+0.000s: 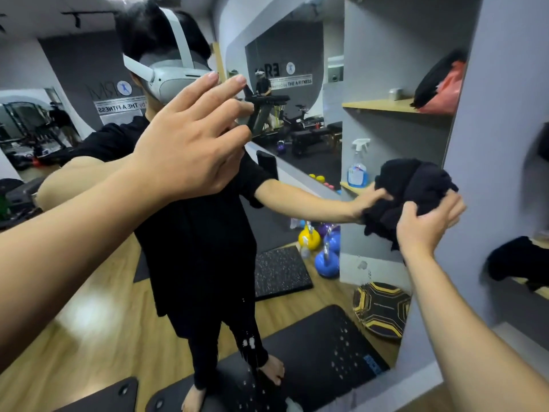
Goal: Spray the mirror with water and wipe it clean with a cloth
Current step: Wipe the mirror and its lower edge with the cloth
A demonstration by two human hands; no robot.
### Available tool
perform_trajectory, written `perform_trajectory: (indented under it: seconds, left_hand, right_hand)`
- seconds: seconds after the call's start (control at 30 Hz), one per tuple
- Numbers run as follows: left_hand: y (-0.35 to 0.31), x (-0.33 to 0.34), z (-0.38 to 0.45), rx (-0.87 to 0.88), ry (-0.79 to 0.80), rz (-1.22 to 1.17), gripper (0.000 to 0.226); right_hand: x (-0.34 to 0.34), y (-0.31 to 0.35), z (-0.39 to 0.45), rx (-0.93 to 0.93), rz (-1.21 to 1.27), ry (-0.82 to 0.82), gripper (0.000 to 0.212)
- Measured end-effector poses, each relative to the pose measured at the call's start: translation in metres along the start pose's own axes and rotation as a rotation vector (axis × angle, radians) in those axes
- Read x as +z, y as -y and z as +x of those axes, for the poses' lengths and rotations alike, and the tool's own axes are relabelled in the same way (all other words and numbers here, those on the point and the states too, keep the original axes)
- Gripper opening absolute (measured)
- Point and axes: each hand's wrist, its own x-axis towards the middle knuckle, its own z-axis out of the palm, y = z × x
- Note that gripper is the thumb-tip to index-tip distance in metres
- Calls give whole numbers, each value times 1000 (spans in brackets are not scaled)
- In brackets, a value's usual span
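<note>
Wall banner (292, 82) in mirror: "THE A FITNESS".

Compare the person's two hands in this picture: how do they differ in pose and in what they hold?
The left hand is raised high with fingers straight and holds nothing; the right hand sits lower, its fingers curled round a bunched black cloth. The left hand is over the middle of the mirror, the right hand at the mirror's right edge. Both are bare and reach forward.

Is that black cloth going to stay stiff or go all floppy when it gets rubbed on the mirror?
Probably floppy: the black cloth bunches in folds where the right hand grips it, and its corners droop. It looks light, held one-handed. It should squash flat against the mirror.
</note>
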Motion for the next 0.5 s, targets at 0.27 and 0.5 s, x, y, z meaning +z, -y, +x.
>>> perform_trajectory:
  seconds: [0.27,0.5]
  left_hand:
    - [1,-3,0,-9,44,13,24]
    - [-1,-9,1,-58,107,-22,25]
  right_hand:
    - [36,70,-157,-65,91,-14,44]
    - [35,82,-360,-751,33,434,20]
